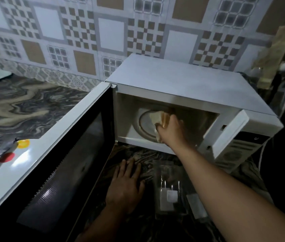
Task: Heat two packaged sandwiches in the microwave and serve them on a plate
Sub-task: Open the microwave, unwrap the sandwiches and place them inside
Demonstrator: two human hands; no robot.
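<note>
Nearest, the left hand (127, 185) lies flat on the marbled counter (21, 105) with its fingers spread open, holding nothing, just right of the swung-open microwave door (65, 163). To its right, partly under the right forearm, sits one clear plastic package (168, 186) with a white label; its contents are too dim to make out. A second pale flat piece lies just right of it, unclear. On the near left, beyond the door, a glossy white surface (24, 154) carries some blurred items, among them a yellow spot and red patches. Farther in, the white microwave (182, 84) stands open, its one cavity holding a round glass turntable (146, 123). The right hand (170, 128) reaches into that cavity, fingers closed around one pale sandwich (157, 117), which is over the turntable's right part; whether it touches the glass cannot be told. Only one sandwich is visible. Far behind runs a patterned tile wall (112, 35), with white cables at the far right.
</note>
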